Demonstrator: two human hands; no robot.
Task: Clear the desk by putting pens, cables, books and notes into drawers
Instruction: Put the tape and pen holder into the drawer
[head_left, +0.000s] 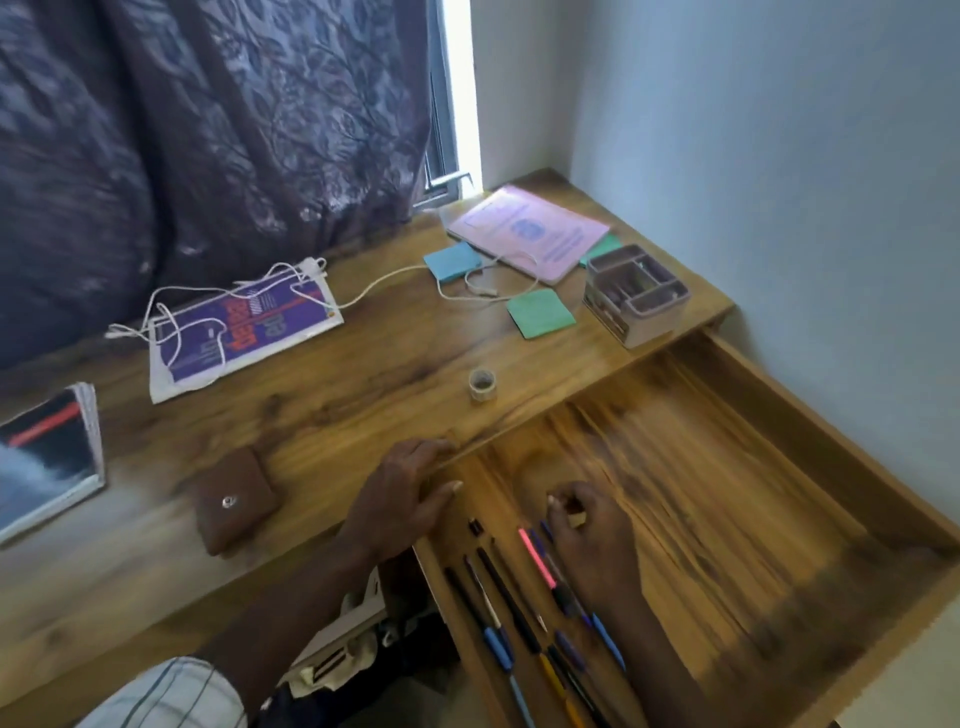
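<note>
The wooden drawer (810, 415) under the desk's right end stands pulled out. Several pens (511, 608) lie in a row at its near left. My right hand (592, 535) hovers over the pens inside the drawer, fingers loosely curled; whether it pinches anything I cannot tell. My left hand (410, 493) rests flat on the desk edge beside the drawer's left side. On the desk lie a purple book (244, 332) with a white cable (395, 278) draped over it, a pink booklet (527, 234), and blue (452, 260) and green (540, 314) sticky note pads.
A grey desk organiser (636, 293) stands at the desk's right end. A tape roll (482, 383) sits near the front edge, a brown wallet (234, 501) to the left, another book (47, 462) at far left. A dark curtain (208, 130) hangs behind.
</note>
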